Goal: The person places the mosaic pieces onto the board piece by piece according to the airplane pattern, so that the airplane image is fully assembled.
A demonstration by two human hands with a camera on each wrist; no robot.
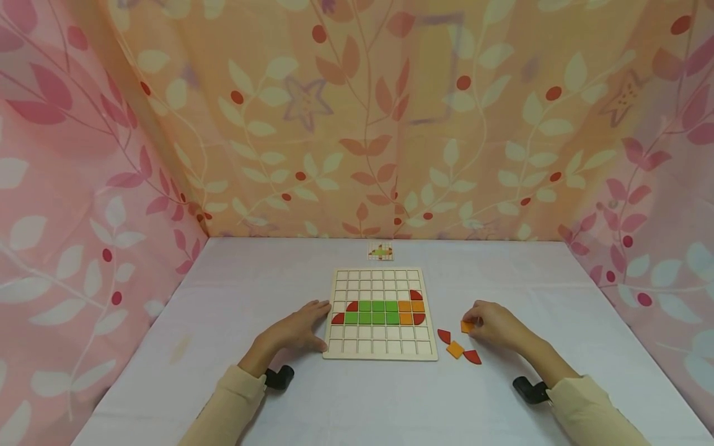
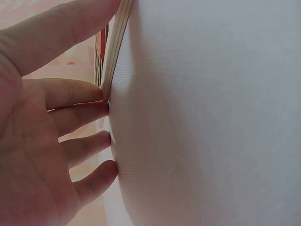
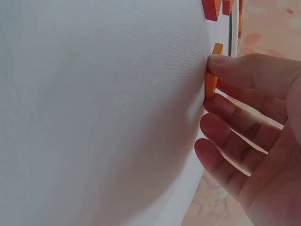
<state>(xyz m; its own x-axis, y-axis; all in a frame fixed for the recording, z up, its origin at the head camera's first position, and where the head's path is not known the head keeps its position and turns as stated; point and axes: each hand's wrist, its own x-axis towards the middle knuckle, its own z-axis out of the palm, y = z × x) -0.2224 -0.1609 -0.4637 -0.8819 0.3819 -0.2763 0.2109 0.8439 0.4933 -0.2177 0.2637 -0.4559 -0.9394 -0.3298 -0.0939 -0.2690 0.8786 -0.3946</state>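
Note:
A wooden grid board (image 1: 379,348) lies on the table with green, orange and red tiles in two of its rows, plus one red tile above them at the right. My left hand (image 1: 298,327) is at the board's left side, thumb and fingers extended along the edge; in the left wrist view the fingers (image 2: 82,110) reach the tabletop beside it. To the right of the board, my right hand (image 1: 495,323) pinches an orange square tile (image 3: 210,87) by thumb and fingers, low at the table surface. Close by lie another orange square tile (image 1: 455,350) and two red quarter-round tiles (image 1: 472,357).
A small picture card (image 1: 381,251) with a coloured pattern on a grid lies behind the board. White cloth (image 1: 251,272) covers the table. Patterned curtains (image 1: 390,124) hang at the back and both sides. A black wrist device (image 1: 531,390) sits on each wrist.

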